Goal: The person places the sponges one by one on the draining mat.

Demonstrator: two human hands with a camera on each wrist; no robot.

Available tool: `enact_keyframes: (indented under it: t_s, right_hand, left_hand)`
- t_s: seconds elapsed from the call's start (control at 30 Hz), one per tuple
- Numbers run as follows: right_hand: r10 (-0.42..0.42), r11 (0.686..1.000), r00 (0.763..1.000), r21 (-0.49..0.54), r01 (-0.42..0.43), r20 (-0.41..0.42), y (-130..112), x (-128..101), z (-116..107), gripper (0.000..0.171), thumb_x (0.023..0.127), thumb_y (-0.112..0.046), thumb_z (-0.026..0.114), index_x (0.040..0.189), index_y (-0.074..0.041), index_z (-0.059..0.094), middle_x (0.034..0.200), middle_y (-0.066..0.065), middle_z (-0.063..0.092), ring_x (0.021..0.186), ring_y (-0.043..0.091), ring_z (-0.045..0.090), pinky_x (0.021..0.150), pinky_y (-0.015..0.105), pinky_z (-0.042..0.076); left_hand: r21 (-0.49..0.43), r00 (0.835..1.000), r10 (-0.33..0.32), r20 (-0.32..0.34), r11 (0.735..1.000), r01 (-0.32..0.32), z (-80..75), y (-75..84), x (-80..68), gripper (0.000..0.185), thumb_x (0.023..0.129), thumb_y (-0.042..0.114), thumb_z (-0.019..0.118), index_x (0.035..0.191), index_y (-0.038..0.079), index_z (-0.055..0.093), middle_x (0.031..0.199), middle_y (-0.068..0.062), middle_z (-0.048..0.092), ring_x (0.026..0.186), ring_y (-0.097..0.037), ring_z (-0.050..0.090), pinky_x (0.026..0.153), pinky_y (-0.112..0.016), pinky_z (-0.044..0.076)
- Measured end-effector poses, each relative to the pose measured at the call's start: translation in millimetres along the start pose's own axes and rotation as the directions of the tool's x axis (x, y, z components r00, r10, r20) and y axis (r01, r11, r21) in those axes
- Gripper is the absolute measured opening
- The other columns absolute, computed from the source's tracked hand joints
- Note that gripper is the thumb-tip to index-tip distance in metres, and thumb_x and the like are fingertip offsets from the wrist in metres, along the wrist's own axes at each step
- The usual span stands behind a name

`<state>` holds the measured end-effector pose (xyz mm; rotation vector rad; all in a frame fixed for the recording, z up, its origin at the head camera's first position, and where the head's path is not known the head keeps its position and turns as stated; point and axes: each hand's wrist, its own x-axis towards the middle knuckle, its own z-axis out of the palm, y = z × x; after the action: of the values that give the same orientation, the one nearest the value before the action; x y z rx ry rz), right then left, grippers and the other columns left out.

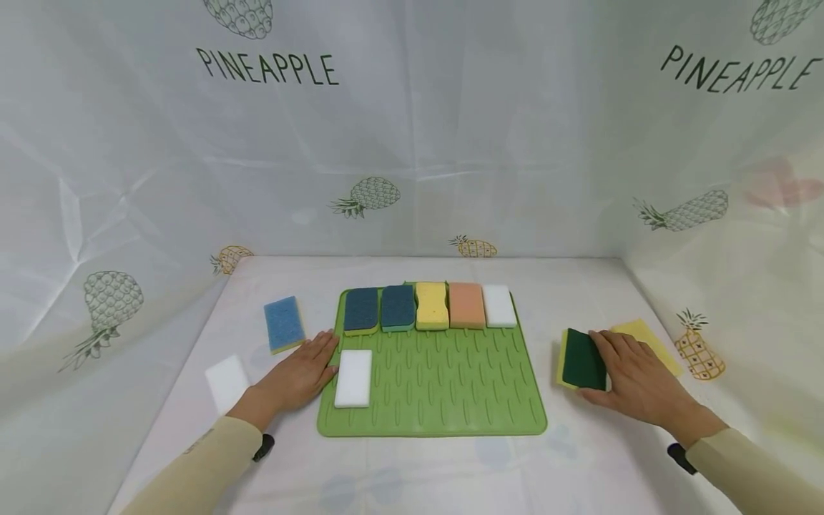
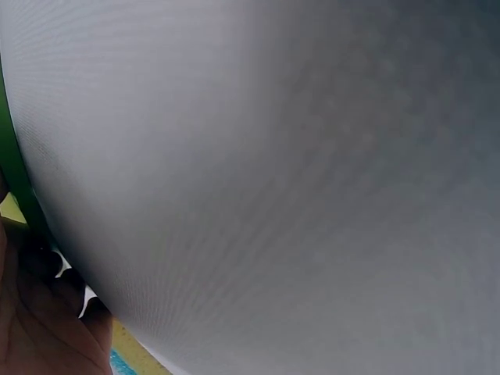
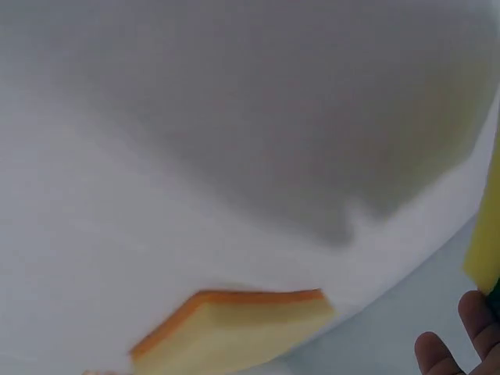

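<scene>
Left hand (image 1: 301,375): lying flat on the surface (image 1: 418,472) at the near left edge of the green mat (image 1: 444,386), fingers straight and relaxed, fingertips touching the left side of the white sponge (image 1: 353,378), gripping nothing.

White sponge: lying flat on the near left part of the green mat, apart from the far row.

Right hand (image 1: 634,379): resting to the right of the mat, fingers spreading over the right side of the green-topped sponge (image 1: 581,360) and holding it; in the right wrist view only fingertips (image 3: 437,353) are showing beside its yellow edge (image 3: 486,234).

Green-topped sponge: sitting on the surface, well apart from the mat's right edge, dark green side up, yellow layer beneath.

Far row on the mat, left to right: dark blue sponge (image 1: 361,310), second dark blue sponge (image 1: 398,307), yellow sponge (image 1: 431,305), orange sponge (image 1: 466,305), small white sponge (image 1: 498,306), lying side by side and touching or nearly touching.

Off the mat: light blue sponge (image 1: 284,323) far left of the left hand; white block (image 1: 226,383) near left; yellow sponge pad (image 1: 650,343) just beyond the right hand, also showing in the right wrist view (image 3: 234,328).

Backdrop: white sheeting (image 1: 450,143) printed with pineapples.
</scene>
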<state>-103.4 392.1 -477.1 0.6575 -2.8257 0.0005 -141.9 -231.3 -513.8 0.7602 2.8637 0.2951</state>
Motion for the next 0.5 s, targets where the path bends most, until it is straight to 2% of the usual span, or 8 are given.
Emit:
enact_keyframes:
  t_s: [0.17,0.5]
  right_hand:
    - [-0.026,0.999,0.998,0.03,0.028,-0.053,-26.7,37.8,10.8,0.109,0.076,-0.064,0.086,0.148,0.009,0.048,0.135,0.028,0.057,0.121,0.045,0.056,0.096,0.063,0.05]
    - [-0.099,0.992,0.986,0.066,0.108,-0.133,-90.7,96.6,27.2,0.111,0.077,-0.075,0.078,0.146,0.008,0.049,0.134,0.027,0.058,0.121,0.044,0.057,0.096,0.06,0.051]
  left_hand:
    - [-0.014,1.0,0.003,-0.004,1.0,-0.003,-0.9,1.2,0.6,0.065,0.114,0.032,0.049,0.164,-0.004,0.029,0.172,-0.024,0.026,0.159,-0.043,0.027,0.128,-0.06,0.029]
    - [-0.017,1.0,-0.004,0.0,1.0,0.004,-2.6,2.5,-0.2,0.064,0.114,0.03,0.048,0.164,-0.004,0.03,0.171,-0.025,0.027,0.158,-0.045,0.027,0.127,-0.061,0.028]
